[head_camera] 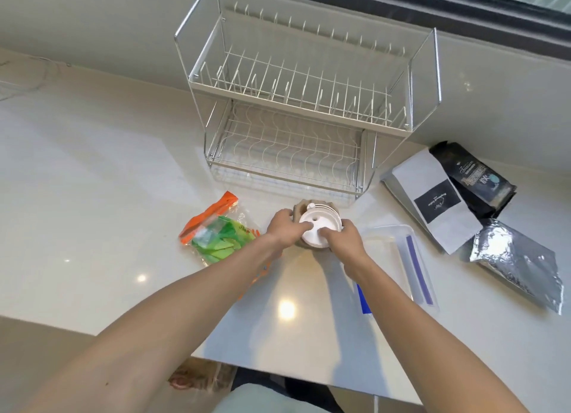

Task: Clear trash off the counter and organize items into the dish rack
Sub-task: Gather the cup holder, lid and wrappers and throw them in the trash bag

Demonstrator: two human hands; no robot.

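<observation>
A brown paper cup with a white plastic lid (319, 224) stands on the pale counter (108, 196), just in front of the two-tier white wire dish rack (296, 103). My left hand (285, 227) wraps the cup's left side, thumb pressed on the lid. My right hand (344, 239) holds the right side, thumb also on the lid. Both rack tiers hold nothing. An orange and green plastic wrapper (216, 233) lies left of the cup.
Right of the cup lies a clear plastic lid with a purple strip (401, 264). Further right are a white coffee bag (432, 196), a black bag (475, 177) and a silver foil pouch (516, 258). A wall and window sill run behind the rack.
</observation>
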